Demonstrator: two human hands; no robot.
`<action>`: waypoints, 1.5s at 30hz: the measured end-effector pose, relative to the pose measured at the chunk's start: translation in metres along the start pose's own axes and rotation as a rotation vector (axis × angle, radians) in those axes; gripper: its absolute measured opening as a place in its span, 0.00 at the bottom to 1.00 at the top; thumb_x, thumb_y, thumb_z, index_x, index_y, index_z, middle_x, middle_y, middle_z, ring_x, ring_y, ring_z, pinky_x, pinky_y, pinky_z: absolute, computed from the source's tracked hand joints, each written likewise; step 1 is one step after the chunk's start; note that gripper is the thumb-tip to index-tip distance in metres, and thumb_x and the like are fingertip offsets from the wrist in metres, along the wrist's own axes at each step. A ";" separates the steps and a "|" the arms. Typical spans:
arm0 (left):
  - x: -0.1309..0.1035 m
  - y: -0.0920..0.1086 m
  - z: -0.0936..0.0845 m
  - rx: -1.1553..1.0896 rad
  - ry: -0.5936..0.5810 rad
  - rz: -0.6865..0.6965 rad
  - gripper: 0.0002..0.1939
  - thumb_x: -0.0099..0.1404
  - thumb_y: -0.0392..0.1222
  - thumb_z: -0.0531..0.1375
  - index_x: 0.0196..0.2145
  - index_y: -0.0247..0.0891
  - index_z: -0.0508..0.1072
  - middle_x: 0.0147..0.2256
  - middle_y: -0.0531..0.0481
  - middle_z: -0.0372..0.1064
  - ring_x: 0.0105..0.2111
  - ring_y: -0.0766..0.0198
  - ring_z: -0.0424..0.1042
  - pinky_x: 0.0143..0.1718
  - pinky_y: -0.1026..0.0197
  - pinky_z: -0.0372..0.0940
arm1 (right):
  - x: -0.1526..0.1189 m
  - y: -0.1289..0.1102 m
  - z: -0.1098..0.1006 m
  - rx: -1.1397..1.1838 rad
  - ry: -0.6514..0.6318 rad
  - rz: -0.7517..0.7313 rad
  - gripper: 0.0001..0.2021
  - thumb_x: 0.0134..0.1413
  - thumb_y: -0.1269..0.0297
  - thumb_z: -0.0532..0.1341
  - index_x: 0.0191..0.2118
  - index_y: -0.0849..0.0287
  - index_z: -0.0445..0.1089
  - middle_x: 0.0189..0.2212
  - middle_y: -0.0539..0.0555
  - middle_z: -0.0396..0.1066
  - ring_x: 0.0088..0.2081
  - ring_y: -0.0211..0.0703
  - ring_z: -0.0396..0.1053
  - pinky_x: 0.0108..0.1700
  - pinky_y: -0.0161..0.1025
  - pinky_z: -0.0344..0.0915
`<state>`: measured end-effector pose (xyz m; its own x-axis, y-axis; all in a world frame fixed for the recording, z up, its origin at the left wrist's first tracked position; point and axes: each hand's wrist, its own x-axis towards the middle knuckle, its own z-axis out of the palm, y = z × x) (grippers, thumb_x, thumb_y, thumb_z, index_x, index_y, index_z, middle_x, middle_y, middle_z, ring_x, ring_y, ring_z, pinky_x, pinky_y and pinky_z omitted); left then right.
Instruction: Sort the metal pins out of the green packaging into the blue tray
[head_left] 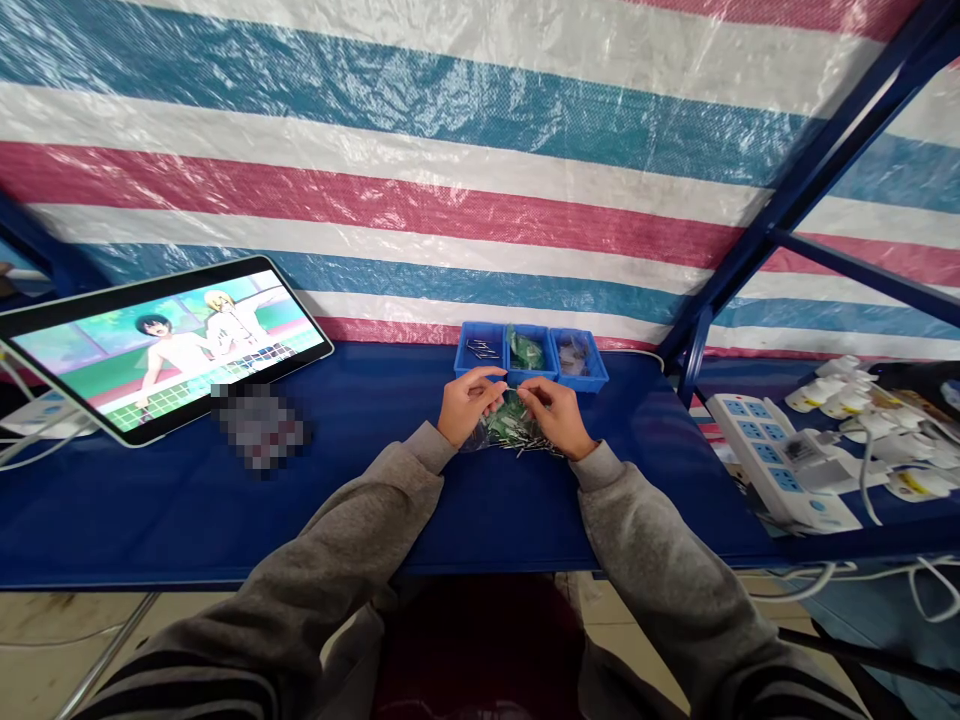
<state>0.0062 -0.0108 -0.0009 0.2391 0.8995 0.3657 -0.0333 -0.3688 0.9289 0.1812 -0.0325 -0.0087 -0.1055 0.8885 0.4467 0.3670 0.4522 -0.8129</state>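
Note:
My left hand [471, 403] and my right hand [556, 412] are held close together over the blue table, each with its fingers pinched. Between the fingertips is a small thin piece, too tiny to make out. Below them lies a pile of small metal pieces [534, 447] with green plastic pieces [511, 418] and a clear bag. Just behind the hands stand three joined blue bins: the left bin [461, 352] holds a few thin metal pieces, the middle bin [550, 355] green items in plastic, the right bin [596, 372] pale, translucent items.
A tablet [172, 350] playing a cartoon leans at the left of the blue table [360, 430], near a pixelated patch. At right are a white power strip [772, 460], cables and white bottles [844, 395]. Blue metal posts and a striped sheet [450, 210] stand behind.

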 end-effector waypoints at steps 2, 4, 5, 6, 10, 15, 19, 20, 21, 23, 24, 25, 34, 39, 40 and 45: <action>0.001 0.000 0.000 -0.025 -0.001 -0.024 0.18 0.56 0.51 0.66 0.36 0.33 0.77 0.24 0.49 0.73 0.21 0.66 0.69 0.21 0.65 0.65 | 0.000 -0.001 -0.001 0.019 0.024 0.022 0.15 0.60 0.51 0.56 0.32 0.58 0.69 0.21 0.48 0.66 0.20 0.36 0.64 0.27 0.35 0.61; 0.002 -0.001 0.001 -0.017 0.017 -0.036 0.16 0.55 0.51 0.67 0.32 0.32 0.78 0.25 0.47 0.74 0.22 0.65 0.70 0.22 0.64 0.66 | 0.000 -0.001 -0.001 0.027 0.017 0.032 0.16 0.60 0.51 0.56 0.32 0.58 0.69 0.19 0.47 0.64 0.20 0.36 0.63 0.26 0.35 0.60; 0.002 -0.002 0.001 -0.006 0.029 -0.035 0.16 0.55 0.51 0.67 0.31 0.32 0.78 0.26 0.47 0.75 0.23 0.64 0.71 0.22 0.64 0.66 | 0.000 0.000 0.000 0.022 0.006 0.033 0.16 0.60 0.51 0.56 0.31 0.58 0.69 0.19 0.47 0.64 0.20 0.36 0.63 0.26 0.35 0.60; 0.002 -0.002 0.001 0.004 0.042 -0.029 0.16 0.55 0.51 0.67 0.30 0.33 0.78 0.28 0.46 0.76 0.24 0.64 0.72 0.22 0.64 0.66 | 0.000 0.000 0.000 0.015 -0.007 0.032 0.16 0.60 0.51 0.56 0.31 0.58 0.69 0.19 0.47 0.64 0.20 0.36 0.64 0.25 0.34 0.60; 0.003 -0.004 0.000 -0.027 0.059 0.001 0.18 0.59 0.54 0.63 0.35 0.34 0.74 0.36 0.43 0.77 0.30 0.61 0.75 0.23 0.65 0.66 | 0.000 0.001 0.001 0.001 -0.026 0.037 0.16 0.61 0.52 0.56 0.33 0.58 0.71 0.20 0.48 0.67 0.20 0.37 0.65 0.26 0.35 0.61; 0.002 -0.005 -0.003 0.102 -0.005 0.059 0.16 0.65 0.53 0.58 0.40 0.36 0.71 0.31 0.47 0.75 0.22 0.68 0.70 0.22 0.66 0.64 | 0.001 0.003 0.000 -0.002 0.074 0.054 0.15 0.62 0.53 0.55 0.38 0.58 0.73 0.21 0.49 0.68 0.20 0.37 0.65 0.26 0.36 0.63; 0.003 -0.005 -0.004 0.368 -0.058 0.231 0.16 0.66 0.51 0.57 0.34 0.36 0.77 0.30 0.47 0.73 0.25 0.66 0.68 0.27 0.64 0.63 | 0.001 0.000 -0.003 0.003 0.136 0.029 0.15 0.61 0.53 0.56 0.41 0.58 0.73 0.23 0.50 0.69 0.22 0.38 0.65 0.27 0.36 0.65; 0.003 -0.005 -0.004 0.391 -0.063 0.249 0.16 0.66 0.51 0.57 0.33 0.37 0.78 0.29 0.47 0.73 0.26 0.66 0.68 0.28 0.64 0.63 | 0.001 -0.001 -0.004 -0.001 0.136 0.022 0.15 0.60 0.53 0.57 0.41 0.58 0.73 0.24 0.50 0.70 0.22 0.38 0.65 0.28 0.36 0.65; 0.003 -0.006 -0.004 0.391 -0.062 0.250 0.16 0.66 0.51 0.58 0.34 0.37 0.78 0.28 0.47 0.73 0.25 0.66 0.68 0.28 0.64 0.63 | 0.001 -0.002 -0.004 -0.005 0.129 0.014 0.15 0.60 0.52 0.58 0.41 0.58 0.73 0.25 0.51 0.70 0.23 0.38 0.66 0.28 0.37 0.65; 0.002 -0.007 -0.004 0.358 -0.044 0.217 0.16 0.66 0.51 0.58 0.36 0.36 0.78 0.24 0.50 0.72 0.22 0.67 0.66 0.26 0.65 0.62 | 0.001 -0.004 -0.004 -0.011 0.090 -0.009 0.14 0.58 0.52 0.59 0.40 0.57 0.73 0.27 0.52 0.71 0.24 0.38 0.66 0.29 0.37 0.66; 0.002 -0.008 -0.004 0.336 -0.034 0.197 0.16 0.65 0.51 0.59 0.38 0.36 0.77 0.22 0.52 0.70 0.20 0.68 0.65 0.25 0.65 0.61 | 0.001 -0.004 -0.004 -0.013 0.065 -0.026 0.14 0.58 0.52 0.60 0.39 0.57 0.73 0.27 0.52 0.71 0.24 0.38 0.66 0.29 0.37 0.66; 0.001 -0.008 -0.004 0.317 -0.028 0.179 0.15 0.65 0.51 0.59 0.39 0.36 0.76 0.20 0.53 0.69 0.19 0.68 0.64 0.24 0.66 0.60 | 0.001 -0.004 -0.003 -0.016 0.037 -0.044 0.14 0.57 0.52 0.61 0.38 0.57 0.73 0.27 0.52 0.71 0.25 0.39 0.66 0.29 0.37 0.65; 0.001 -0.006 -0.003 0.210 -0.063 0.072 0.16 0.64 0.52 0.59 0.38 0.36 0.75 0.20 0.54 0.68 0.17 0.69 0.62 0.21 0.66 0.60 | 0.001 -0.002 -0.002 -0.022 0.004 -0.022 0.15 0.60 0.52 0.58 0.32 0.58 0.71 0.24 0.51 0.69 0.22 0.37 0.64 0.27 0.36 0.62; 0.000 0.001 -0.003 0.367 -0.062 0.161 0.19 0.65 0.54 0.56 0.26 0.36 0.73 0.20 0.51 0.68 0.19 0.67 0.64 0.23 0.64 0.60 | 0.001 -0.005 -0.004 -0.062 0.042 0.017 0.17 0.60 0.49 0.56 0.32 0.58 0.71 0.21 0.50 0.66 0.22 0.38 0.64 0.27 0.36 0.61; -0.001 0.007 -0.004 0.435 -0.011 0.219 0.19 0.66 0.53 0.56 0.25 0.37 0.73 0.20 0.51 0.68 0.20 0.67 0.63 0.24 0.64 0.60 | 0.001 -0.004 -0.004 -0.073 0.047 0.017 0.18 0.61 0.48 0.55 0.33 0.57 0.71 0.22 0.50 0.67 0.22 0.39 0.64 0.28 0.36 0.62; 0.007 0.042 -0.015 0.737 0.433 0.492 0.18 0.67 0.49 0.56 0.24 0.38 0.71 0.20 0.51 0.64 0.22 0.66 0.61 0.30 0.62 0.59 | 0.003 -0.004 -0.005 -0.078 0.073 0.010 0.19 0.62 0.48 0.53 0.37 0.58 0.73 0.24 0.51 0.69 0.22 0.38 0.65 0.28 0.36 0.62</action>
<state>-0.0077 -0.0166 0.0419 -0.0199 0.5605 0.8279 0.6141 -0.6466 0.4525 0.1839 -0.0322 -0.0025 -0.0347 0.8834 0.4673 0.4385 0.4336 -0.7872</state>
